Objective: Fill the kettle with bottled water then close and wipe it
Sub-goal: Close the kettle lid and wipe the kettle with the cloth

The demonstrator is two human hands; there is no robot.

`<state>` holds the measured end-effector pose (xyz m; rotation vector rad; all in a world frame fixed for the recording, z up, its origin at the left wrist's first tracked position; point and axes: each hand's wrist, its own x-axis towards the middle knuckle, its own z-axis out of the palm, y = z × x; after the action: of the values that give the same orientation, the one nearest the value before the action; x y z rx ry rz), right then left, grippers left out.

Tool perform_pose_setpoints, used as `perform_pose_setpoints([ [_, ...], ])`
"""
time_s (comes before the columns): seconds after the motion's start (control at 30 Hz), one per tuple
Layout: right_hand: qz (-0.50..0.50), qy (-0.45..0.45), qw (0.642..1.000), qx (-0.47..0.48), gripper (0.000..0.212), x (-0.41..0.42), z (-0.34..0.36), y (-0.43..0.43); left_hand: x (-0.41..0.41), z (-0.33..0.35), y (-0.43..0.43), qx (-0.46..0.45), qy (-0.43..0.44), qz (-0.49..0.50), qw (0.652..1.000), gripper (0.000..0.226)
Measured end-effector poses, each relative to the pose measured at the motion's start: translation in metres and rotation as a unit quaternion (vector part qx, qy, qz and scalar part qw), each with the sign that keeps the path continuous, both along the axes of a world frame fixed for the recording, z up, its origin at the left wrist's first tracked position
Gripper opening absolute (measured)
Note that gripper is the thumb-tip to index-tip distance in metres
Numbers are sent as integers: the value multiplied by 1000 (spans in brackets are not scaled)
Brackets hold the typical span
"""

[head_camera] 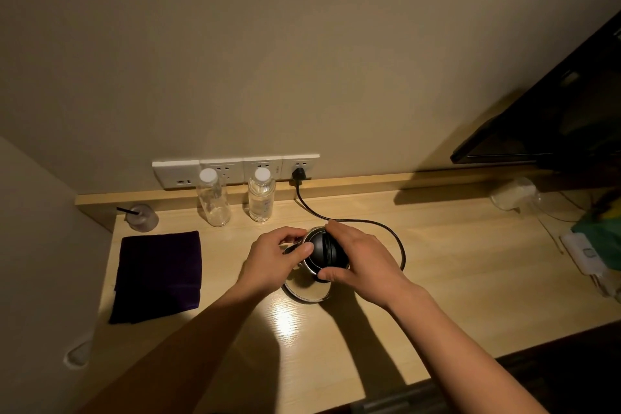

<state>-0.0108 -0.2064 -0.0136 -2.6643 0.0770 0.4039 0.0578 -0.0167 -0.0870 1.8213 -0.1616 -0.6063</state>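
A steel kettle point(307, 291) with a black lid point(324, 249) stands in the middle of the wooden desk point(453, 279). My left hand point(274, 259) grips the lid's left side with thumb and fingers. My right hand point(359, 257) wraps around the kettle's top from the right, its thumb on the near rim. Two clear water bottles with white caps stand at the back by the wall: the left bottle point(212, 200) looks nearly empty, the right bottle point(261, 195) holds water. A dark purple cloth point(158, 274) lies folded at the left.
The kettle's black cord point(386, 228) loops right and up to a plug in the wall sockets point(235, 170). A plastic cup with a straw point(142, 217) stands at back left. A dark screen point(554, 111), a clear bag point(514, 193) and white items point(586, 255) are at the right.
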Motion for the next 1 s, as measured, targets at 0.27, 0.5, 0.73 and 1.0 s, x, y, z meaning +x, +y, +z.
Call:
perform_pose_setpoints([
  [0.27, -12, 14, 1000, -10, 91, 3, 9, 8, -3, 0, 9, 13, 34, 6, 999, 51],
  [0.5, -65, -63, 987, 134, 50, 31, 20, 98, -2, -2, 88, 34, 22, 277, 960, 13],
  [0.73, -206, 92, 929, 293, 8, 89, -68, 200, 24, -44, 192, 203, -30, 372, 905, 21],
  [1.0, -321, 188, 907, 199, 39, 120, -153, 251, 45, -107, 244, 337, 100, 261, 899, 68],
])
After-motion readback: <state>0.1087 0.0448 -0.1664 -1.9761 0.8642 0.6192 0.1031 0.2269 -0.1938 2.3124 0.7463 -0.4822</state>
